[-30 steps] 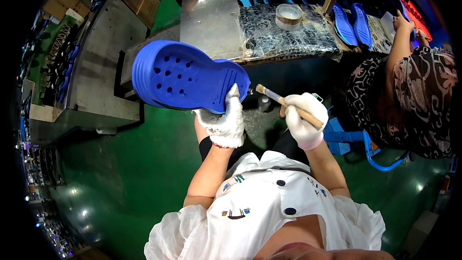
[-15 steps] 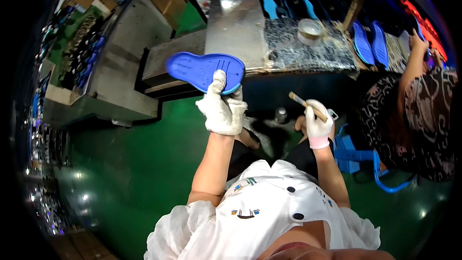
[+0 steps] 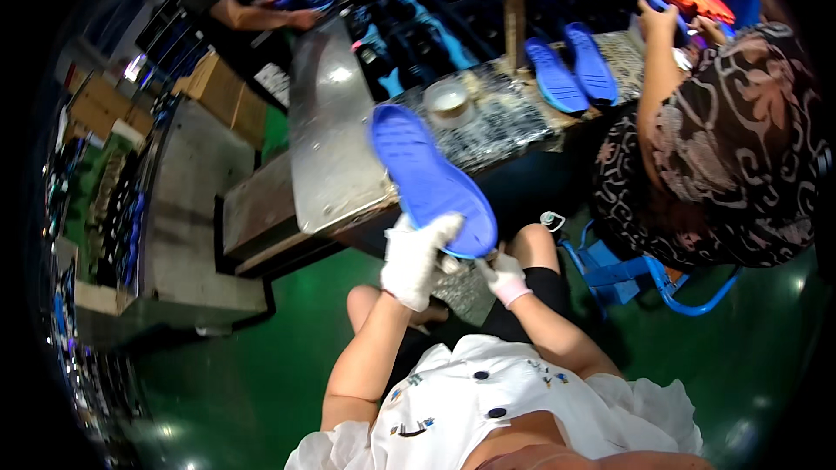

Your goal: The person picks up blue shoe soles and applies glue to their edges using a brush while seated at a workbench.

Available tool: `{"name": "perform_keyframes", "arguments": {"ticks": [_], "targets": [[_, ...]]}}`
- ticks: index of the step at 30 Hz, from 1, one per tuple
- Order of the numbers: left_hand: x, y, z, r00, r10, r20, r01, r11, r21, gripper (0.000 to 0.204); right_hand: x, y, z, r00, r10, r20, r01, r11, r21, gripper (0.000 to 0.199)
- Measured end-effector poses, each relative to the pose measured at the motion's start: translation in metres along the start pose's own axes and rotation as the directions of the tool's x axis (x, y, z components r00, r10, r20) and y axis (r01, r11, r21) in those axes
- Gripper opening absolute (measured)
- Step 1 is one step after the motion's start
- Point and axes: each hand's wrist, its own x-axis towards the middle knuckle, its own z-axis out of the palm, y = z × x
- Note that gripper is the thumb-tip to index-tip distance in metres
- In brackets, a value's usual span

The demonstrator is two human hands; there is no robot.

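**Sole up, heel in the gloves**

Plainly, the blue foam shoe sole [image 3: 431, 178] is held in the air above the person's lap, just in front of the grey metal table [image 3: 326, 157]. Its long axis runs from lower right to upper left, the toe tilted up and away over the table edge, its underside toward the camera.

The white-gloved left hand [image 3: 416, 257] is clamped on the near end from the left, fingers wrapped over the rim. The white-gloved right hand [image 3: 501, 277] sits just beneath that same end, touching or nearly so. It looks closed, but the sole covers most of it, and whether it holds anything cannot be told.

Beyond the toe, a small round tub [image 3: 449, 103] stands on the table; two more blue soles [image 3: 570, 74] lie further right, near a neighbouring worker in a patterned top [image 3: 723, 148].
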Motion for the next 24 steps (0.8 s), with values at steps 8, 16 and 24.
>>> {"name": "perform_keyframes", "arguments": {"ticks": [8,16,24], "targets": [[0.12,-0.041,0.151,0.949,-0.042,0.311,-0.06,0.948,0.311,0.023,0.013,0.064,0.038,0.975,-0.081,-0.206,0.087,0.996,0.024,0.022],[0.192,-0.026,0.184,0.947,0.113,0.3,-0.141,0.987,0.073,0.037,0.007,0.017,0.003,0.998,0.057,-0.016,-0.057,0.998,-0.024,0.033],[0.073,-0.118,-0.008,0.991,-0.034,0.133,-0.017,0.931,0.364,0.033,0.007,0.029,0.01,0.998,0.042,0.037,-0.038,0.992,-0.119,0.03]]}}
